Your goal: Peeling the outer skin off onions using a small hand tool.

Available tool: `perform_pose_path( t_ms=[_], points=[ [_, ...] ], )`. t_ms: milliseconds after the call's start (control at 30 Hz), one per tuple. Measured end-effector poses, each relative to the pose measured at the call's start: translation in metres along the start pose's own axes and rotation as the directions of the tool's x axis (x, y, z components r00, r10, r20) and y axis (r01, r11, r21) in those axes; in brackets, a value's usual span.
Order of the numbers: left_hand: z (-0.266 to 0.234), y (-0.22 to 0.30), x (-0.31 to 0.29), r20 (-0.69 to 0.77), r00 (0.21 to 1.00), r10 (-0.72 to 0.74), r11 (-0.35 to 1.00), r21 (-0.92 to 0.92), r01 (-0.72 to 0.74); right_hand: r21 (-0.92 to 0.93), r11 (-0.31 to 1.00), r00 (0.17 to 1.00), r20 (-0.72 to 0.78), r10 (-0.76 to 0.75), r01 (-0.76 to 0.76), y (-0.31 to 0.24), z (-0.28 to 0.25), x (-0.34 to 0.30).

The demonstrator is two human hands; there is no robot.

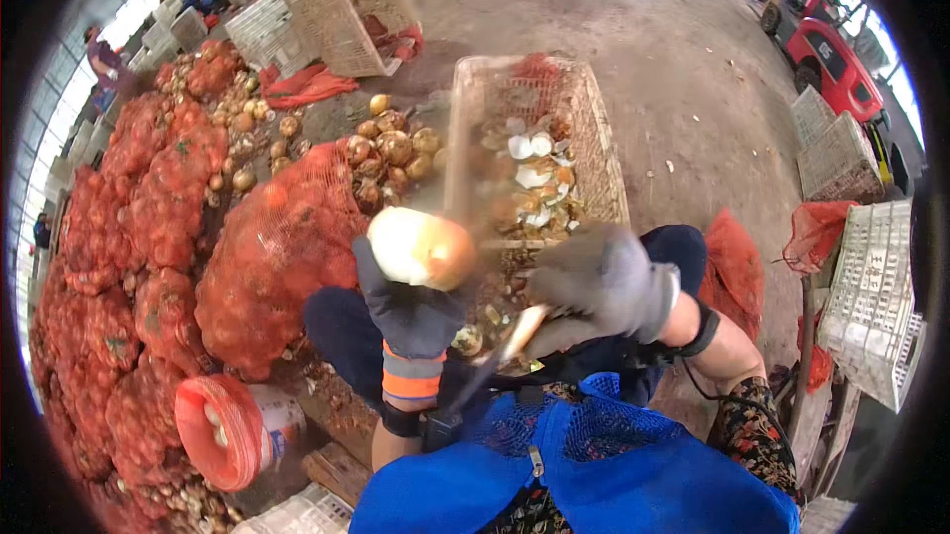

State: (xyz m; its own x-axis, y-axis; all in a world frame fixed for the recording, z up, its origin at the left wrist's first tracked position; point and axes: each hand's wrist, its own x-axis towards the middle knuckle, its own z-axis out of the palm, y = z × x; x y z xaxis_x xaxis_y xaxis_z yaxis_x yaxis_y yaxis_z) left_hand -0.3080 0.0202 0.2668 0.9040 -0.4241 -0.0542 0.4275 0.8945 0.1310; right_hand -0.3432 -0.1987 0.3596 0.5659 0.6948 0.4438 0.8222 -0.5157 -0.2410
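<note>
Both hands wear dark gloves: the left hand (411, 311) is raised with its fingers clamped under a pale, partly peeled onion (421, 249), held above the person's lap and just in front of a wire basket (604, 163) of peelings. The right hand (606, 282), blurred, has its fingers curled shut on a knife (522, 328) whose blade points toward the onion. Red mesh sacks (267, 257) and loose onions (391, 153) lie to the left.
</note>
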Motion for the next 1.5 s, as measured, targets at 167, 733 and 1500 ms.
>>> perform_pose_path(
  t_ms=[167,733,1500],
  points=[
    [0.000,0.010,-0.002,0.018,1.000,0.022,0.983,0.181,-0.025,-0.353,0.677,0.732,-0.031,0.681,-0.645,0.096,0.005,-0.026],
    [0.009,-0.015,-0.003,0.253,0.967,0.042,0.992,0.108,-0.071,0.431,0.672,0.795,0.248,0.554,-0.602,0.026,0.020,0.023],
    [-0.002,0.001,-0.003,-0.008,0.999,0.047,0.991,0.125,-0.045,-0.159,0.637,0.656,-0.132,0.743,-0.754,0.068,0.023,-0.008]
  ],
)
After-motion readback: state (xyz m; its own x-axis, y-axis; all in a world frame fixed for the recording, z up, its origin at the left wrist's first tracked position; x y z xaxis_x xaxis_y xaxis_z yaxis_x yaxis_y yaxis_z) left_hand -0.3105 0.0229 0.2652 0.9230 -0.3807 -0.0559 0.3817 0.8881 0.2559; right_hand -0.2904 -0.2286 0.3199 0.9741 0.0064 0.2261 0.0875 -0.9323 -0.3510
